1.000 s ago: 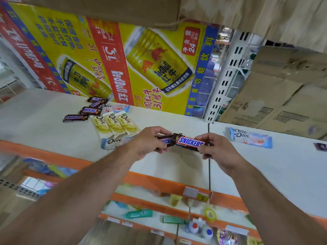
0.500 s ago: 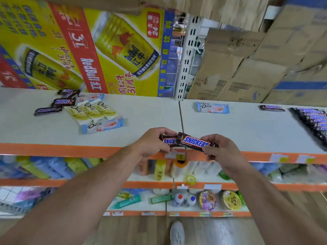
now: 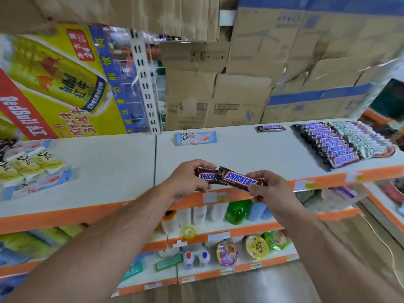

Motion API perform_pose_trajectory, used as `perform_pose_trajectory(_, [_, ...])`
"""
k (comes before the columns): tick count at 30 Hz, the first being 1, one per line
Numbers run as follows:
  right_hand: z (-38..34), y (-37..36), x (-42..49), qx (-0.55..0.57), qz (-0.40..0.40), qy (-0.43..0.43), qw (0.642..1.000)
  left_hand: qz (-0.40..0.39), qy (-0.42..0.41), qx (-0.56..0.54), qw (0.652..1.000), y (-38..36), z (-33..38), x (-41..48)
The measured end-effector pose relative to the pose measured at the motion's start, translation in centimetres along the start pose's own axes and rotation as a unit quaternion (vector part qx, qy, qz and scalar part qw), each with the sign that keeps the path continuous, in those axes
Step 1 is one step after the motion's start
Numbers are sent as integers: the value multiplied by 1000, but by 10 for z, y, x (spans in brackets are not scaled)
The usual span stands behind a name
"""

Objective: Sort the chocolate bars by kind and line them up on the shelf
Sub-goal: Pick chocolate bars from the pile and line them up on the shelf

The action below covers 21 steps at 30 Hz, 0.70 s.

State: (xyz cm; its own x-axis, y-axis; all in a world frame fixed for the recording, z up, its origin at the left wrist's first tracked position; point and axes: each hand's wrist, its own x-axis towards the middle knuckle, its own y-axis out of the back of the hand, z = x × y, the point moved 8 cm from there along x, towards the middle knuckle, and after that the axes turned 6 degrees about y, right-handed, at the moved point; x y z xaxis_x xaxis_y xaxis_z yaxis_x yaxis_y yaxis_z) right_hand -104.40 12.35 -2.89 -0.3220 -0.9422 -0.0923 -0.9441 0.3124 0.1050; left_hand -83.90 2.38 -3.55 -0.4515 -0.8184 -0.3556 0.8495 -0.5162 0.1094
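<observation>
Two overlapping Snickers [image 3: 239, 179] hang before the shelf [image 3: 240, 149] edge, the grip of the left hand [image 3: 192, 179] curled round one end, the right hand [image 3: 272, 190] pinching the other, so a loose bar may slip short of the row [image 3: 334, 146].

A shop: orange-edged shelves [image 3: 65, 215] with price tags [image 3: 215, 197], stacked cartons [image 3: 240, 99] and a drink advertisement [image 3: 54, 84].

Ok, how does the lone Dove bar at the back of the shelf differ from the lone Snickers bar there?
The Dove bar is pale blue and broad; the Snickers bar is dark brown and slimmer. The Dove bar lies left, the Snickers bar closer to the sorted row. Both lie flat, untouched.
</observation>
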Motion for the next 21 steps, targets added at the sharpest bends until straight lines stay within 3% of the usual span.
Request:
perform_pose_trajectory(8, [-4, 100, 55, -6, -23, 2, 1000, 43, 7, -27, 999, -83, 32, 58])
perform_pose_trajectory(21, [-4, 167, 136, 9, 0, -16, 1000, 20, 18, 27, 999, -129, 71, 154])
